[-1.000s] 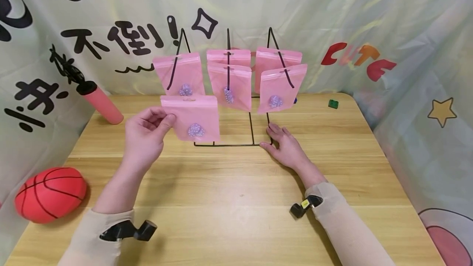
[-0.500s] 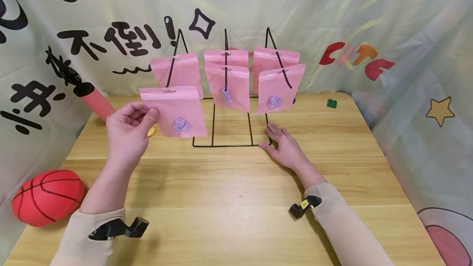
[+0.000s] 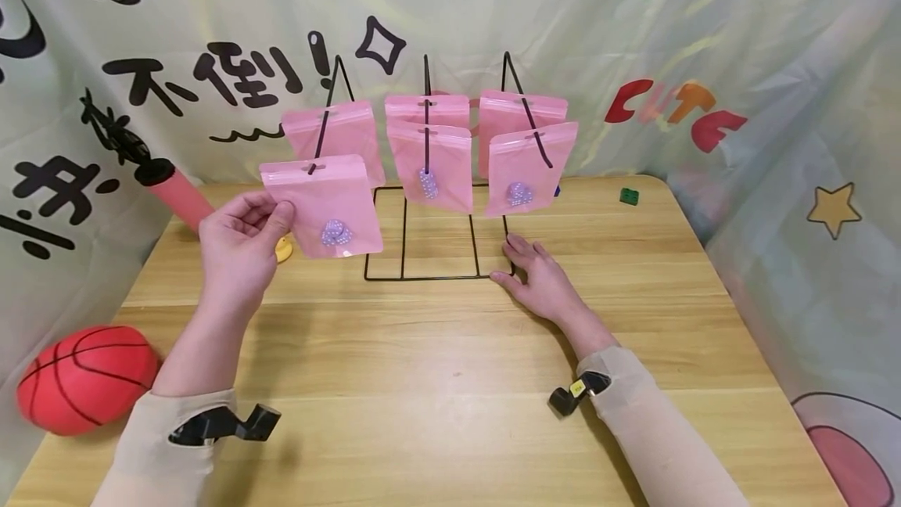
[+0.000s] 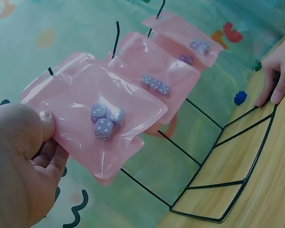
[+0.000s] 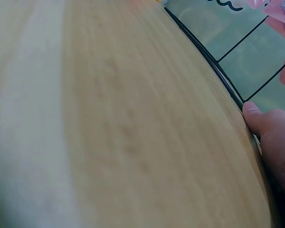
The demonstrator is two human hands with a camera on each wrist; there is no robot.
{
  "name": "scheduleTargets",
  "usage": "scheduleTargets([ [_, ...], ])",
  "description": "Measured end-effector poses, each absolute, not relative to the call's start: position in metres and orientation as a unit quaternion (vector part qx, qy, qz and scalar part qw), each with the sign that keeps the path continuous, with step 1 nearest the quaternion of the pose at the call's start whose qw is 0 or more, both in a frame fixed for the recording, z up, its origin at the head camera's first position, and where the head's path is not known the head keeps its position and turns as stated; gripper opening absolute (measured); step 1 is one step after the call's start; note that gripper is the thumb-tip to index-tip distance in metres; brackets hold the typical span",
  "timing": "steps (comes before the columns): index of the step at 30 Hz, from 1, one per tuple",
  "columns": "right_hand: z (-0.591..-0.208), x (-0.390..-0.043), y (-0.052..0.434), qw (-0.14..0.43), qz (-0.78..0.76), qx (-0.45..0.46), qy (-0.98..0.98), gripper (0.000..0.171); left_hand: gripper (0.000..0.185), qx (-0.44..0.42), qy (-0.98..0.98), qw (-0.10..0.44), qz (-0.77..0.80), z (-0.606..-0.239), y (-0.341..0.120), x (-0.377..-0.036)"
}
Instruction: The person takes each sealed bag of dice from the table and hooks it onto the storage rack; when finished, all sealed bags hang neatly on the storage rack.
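Observation:
My left hand [image 3: 239,249] pinches the left edge of a pink zip bag [image 3: 317,198] between thumb and fingers. Three purple dice [image 4: 103,128] show through its film. The tip of the left hook [image 4: 50,71] pokes through at the bag's top. Another pink bag [image 3: 352,131] hangs behind it on that hook. This black wire rack [image 3: 436,278] has a middle hook and a right hook too, each bearing two pink bags, such as the front middle bag [image 3: 436,155]. My right hand [image 3: 542,280] rests on the base's front right corner, thumb and fingers touching the wire.
On the table's left are a red ball [image 3: 87,378] and a pink cylinder with a black top [image 3: 176,194]. A small yellow object [image 3: 283,249] is partly hidden behind my left hand. Far right lies a green block [image 3: 629,196]; a blue piece [image 4: 240,98] sits near the rack.
My left hand has moved left and slightly up with the bag, whose top has come to the left hook's tip. The right hand stays on the rack's corner. The view shifts slightly.

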State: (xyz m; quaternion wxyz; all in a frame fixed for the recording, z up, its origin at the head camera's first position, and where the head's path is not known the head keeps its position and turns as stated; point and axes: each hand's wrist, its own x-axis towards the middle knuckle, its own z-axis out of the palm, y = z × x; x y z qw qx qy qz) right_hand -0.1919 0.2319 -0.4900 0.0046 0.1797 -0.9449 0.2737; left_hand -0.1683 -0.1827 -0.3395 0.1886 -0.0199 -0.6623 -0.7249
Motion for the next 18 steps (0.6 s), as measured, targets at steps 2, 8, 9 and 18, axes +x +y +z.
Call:
scheduleTargets([
  [2, -0.489, -0.192, 0.232, 0.003, 0.275, 0.179, -0.945, 0.072, 0.006, -0.019, -0.667, 0.187, -0.721, -0.340, -0.183, -0.171],
  [8, -0.487, -0.193, 0.231, 0.003, 0.274, 0.179, -0.945, 0.072, 0.008, -0.014, -0.668, 0.172, -0.724, -0.340, -0.184, -0.179],
  [9, -0.487, -0.193, 0.231, 0.003, 0.274, 0.179, -0.945, 0.072, 0.008, -0.015, -0.666, 0.171, -0.726, -0.340, -0.184, -0.181],
  [18, -0.489, -0.191, 0.231, 0.002, 0.276, 0.177, -0.945, 0.073, 0.006, -0.010, -0.681, 0.171, -0.712, -0.338, -0.180, -0.196],
])
